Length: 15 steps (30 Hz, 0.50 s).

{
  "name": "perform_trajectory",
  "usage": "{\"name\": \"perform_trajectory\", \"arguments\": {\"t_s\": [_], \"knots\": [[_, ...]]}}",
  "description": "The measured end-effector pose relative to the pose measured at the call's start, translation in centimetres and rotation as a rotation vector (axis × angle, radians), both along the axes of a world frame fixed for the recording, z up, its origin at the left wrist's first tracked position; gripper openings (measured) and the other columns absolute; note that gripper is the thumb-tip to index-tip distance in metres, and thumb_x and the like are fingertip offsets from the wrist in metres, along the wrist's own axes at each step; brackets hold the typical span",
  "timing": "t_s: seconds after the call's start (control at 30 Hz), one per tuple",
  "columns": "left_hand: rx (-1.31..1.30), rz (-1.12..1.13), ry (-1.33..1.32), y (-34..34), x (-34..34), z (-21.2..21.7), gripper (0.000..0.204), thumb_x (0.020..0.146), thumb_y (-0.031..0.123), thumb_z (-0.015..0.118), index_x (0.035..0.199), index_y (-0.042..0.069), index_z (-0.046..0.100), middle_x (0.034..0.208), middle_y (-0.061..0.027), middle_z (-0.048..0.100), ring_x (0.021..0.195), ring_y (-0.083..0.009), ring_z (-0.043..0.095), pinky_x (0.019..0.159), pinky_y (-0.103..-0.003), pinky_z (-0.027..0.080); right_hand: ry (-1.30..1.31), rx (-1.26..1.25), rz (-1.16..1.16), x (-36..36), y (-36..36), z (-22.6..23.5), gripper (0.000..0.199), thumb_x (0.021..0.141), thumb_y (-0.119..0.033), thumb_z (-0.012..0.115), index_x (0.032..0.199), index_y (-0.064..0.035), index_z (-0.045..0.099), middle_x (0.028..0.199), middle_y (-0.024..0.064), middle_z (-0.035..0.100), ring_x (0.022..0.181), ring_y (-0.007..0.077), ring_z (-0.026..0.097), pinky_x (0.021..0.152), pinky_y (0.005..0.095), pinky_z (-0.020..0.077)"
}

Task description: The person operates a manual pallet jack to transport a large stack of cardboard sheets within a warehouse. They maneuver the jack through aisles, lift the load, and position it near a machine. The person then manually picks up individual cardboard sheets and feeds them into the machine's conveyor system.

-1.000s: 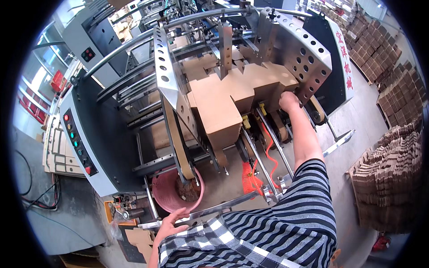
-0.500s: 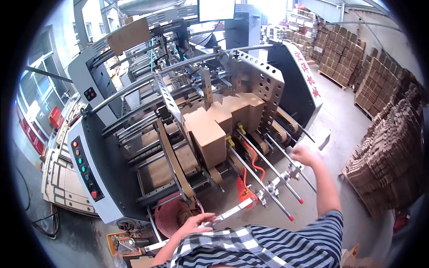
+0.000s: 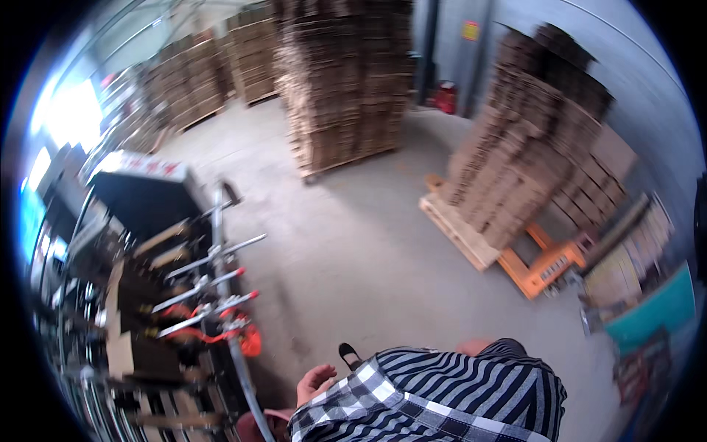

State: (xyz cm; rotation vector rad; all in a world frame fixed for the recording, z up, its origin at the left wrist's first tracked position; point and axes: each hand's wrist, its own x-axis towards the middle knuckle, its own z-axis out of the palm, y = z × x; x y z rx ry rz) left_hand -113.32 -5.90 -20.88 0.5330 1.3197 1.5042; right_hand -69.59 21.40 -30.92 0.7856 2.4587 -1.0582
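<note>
My left hand (image 3: 315, 383) hangs beside my body at the lower middle, its fingers loosely bent and nothing seen in them. Nearest to it are a long metal bar (image 3: 249, 394) along the machine's end and a pinkish-red tub (image 3: 276, 418), partly hidden. Of my right hand (image 3: 475, 346) only a blurred bit shows beyond the striped sleeve, its fingers hidden. At the left stands the machine, with brown cardboard pieces (image 3: 132, 357) on it. Metal rods (image 3: 193, 324) with red tips and an orange-red coiled hose (image 3: 251, 341) stick out from its end.
A tall cardboard stack (image 3: 346, 88) stands on a pallet ahead. To the right, a leaning stack (image 3: 508, 162) rests on a wooden pallet (image 3: 460, 232) with an orange pallet jack (image 3: 545, 265) under it. Boards and a teal panel (image 3: 655, 309) lie at the far right.
My view has swung right, from the machine toward the stacks. My left hand has left the metal bar it was at. My right hand has come from beside the rods in toward my body.
</note>
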Motion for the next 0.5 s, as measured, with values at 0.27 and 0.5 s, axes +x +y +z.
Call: {"name": "perform_trajectory", "arguments": {"t_s": [0.27,0.5], "knots": [[-0.077,-0.392,0.291,11.7,4.9,3.6,0.032,0.081,-0.005,0.062,0.113,-0.004,0.057,0.104,-0.0118,0.065,0.099,-0.0189,0.061,0.088,-0.031,0.049,-0.418,0.013,-0.098,6.5,-6.6,-11.5,0.031,0.075,-0.037,0.06,0.095,-0.0154,0.07,0.093,0.0095,0.068,0.084,0.0309,0.064,0.075,0.0425,0.0501],[-0.038,-0.5,0.276,20.0,16.9,3.2,0.033,0.083,-0.003,0.061,0.116,-0.004,0.055,0.108,-0.0149,0.063,0.1,-0.0213,0.061,0.089,-0.032,0.049,-0.066,0.011,-0.727,15.2,0.2,-4.8,0.037,0.071,-0.037,0.063,0.093,-0.0085,0.069,0.092,0.0158,0.067,0.089,0.0321,0.063,0.077,0.0396,0.0497]]}}
